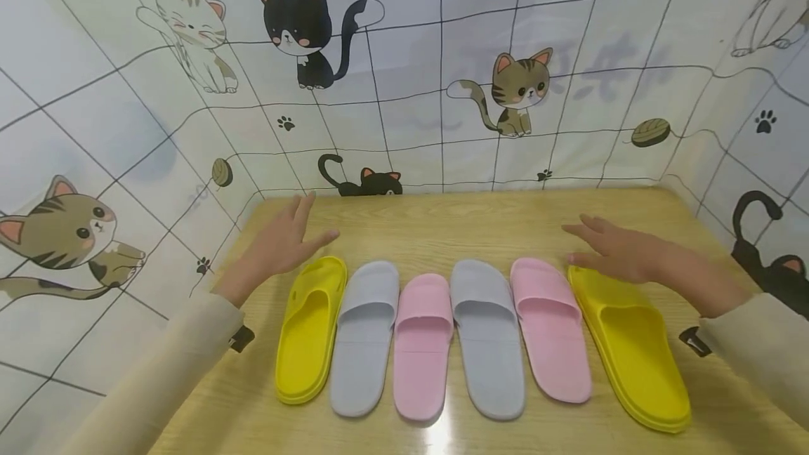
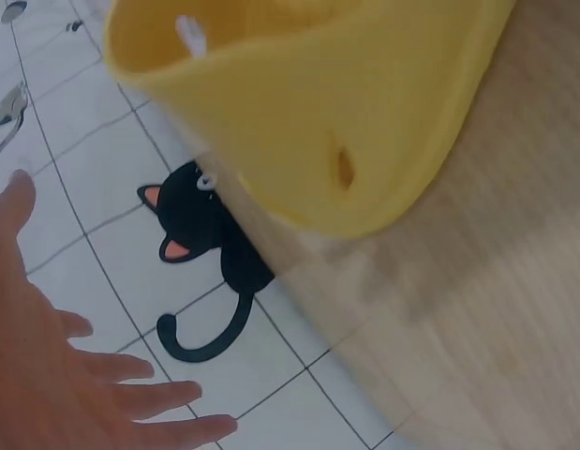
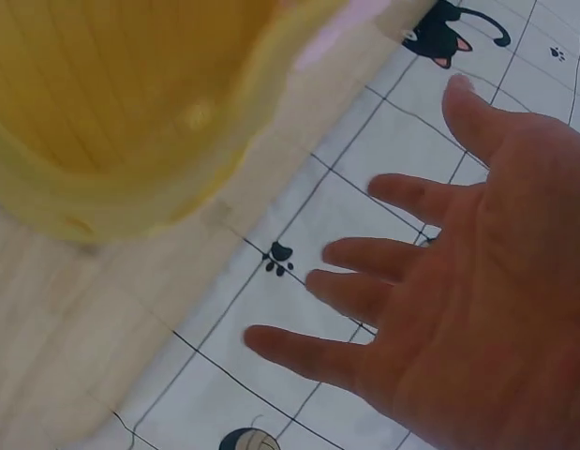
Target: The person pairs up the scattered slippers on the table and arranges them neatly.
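Observation:
Six slippers stand side by side on a wooden table, toes toward the back wall. From left to right in the head view they are a yellow slipper (image 1: 305, 343), a grey one (image 1: 360, 357), a pink one (image 1: 421, 371), another grey slipper (image 1: 493, 364), another pink slipper (image 1: 556, 350) and a second yellow slipper (image 1: 638, 357). My left hand (image 1: 281, 237) hovers by the toe of the left yellow slipper, fingers extended, holding nothing. Over the toe of the right yellow slipper my right hand (image 1: 616, 248) is held out, fingers straight and spread in the right wrist view.
The wooden table top (image 1: 442, 223) runs back to a wall sheet (image 1: 411, 69) printed with grid lines and cartoon cats, which also covers both sides. Dark wrist-strap pieces (image 1: 241, 338) show beneath the sleeves.

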The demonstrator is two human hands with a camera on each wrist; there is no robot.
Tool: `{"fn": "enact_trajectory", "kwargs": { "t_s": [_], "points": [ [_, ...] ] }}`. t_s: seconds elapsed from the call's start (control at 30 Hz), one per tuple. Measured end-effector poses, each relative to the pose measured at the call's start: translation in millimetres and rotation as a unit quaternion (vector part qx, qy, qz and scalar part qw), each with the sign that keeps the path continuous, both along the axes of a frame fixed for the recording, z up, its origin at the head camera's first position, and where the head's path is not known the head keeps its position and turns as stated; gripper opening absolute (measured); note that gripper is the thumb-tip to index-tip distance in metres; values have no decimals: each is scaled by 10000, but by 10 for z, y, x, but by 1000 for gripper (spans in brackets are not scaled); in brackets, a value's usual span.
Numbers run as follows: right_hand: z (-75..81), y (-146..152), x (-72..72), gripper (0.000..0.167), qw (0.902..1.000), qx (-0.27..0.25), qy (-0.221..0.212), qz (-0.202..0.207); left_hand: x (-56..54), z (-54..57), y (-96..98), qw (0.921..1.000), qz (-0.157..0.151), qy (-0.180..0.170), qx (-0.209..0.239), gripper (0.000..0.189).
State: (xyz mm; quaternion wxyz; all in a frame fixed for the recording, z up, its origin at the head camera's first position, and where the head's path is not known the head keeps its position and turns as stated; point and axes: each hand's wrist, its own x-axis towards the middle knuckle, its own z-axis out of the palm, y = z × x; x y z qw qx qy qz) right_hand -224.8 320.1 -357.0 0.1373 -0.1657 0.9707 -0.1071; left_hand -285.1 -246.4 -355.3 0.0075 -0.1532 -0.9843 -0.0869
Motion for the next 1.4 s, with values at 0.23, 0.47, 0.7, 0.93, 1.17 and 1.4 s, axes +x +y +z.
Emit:
{"fn": "enact_trajectory", "kwargs": {
  "t_s": [0.23,0.47,0.7,0.93,1.17,1.4],
  "points": [
    [-167,-18,212,83,9985,-57,-542,-51,173,-208,123,9956,-10,-914,-205,106],
    [-246,-76,372,86,9962,-35,-864,-73,302,-333,193,9872,-3,-1591,-120,99],
    [-294,1,480,90,9969,6,-761,-183,418,-332,212,9841,-3,-1774,-94,95],
    [-374,58,563,98,9966,-90,-759,-317,549,-261,242,9705,39,-2397,-246,96],
    [-373,64,438,96,9978,-122,-581,-297,579,-220,204,9660,-112,-2573,-238,82],
    [-413,177,311,92,9975,-354,-541,-276,559,-219,226,9646,-206,-2620,-225,82]
  ]
}}
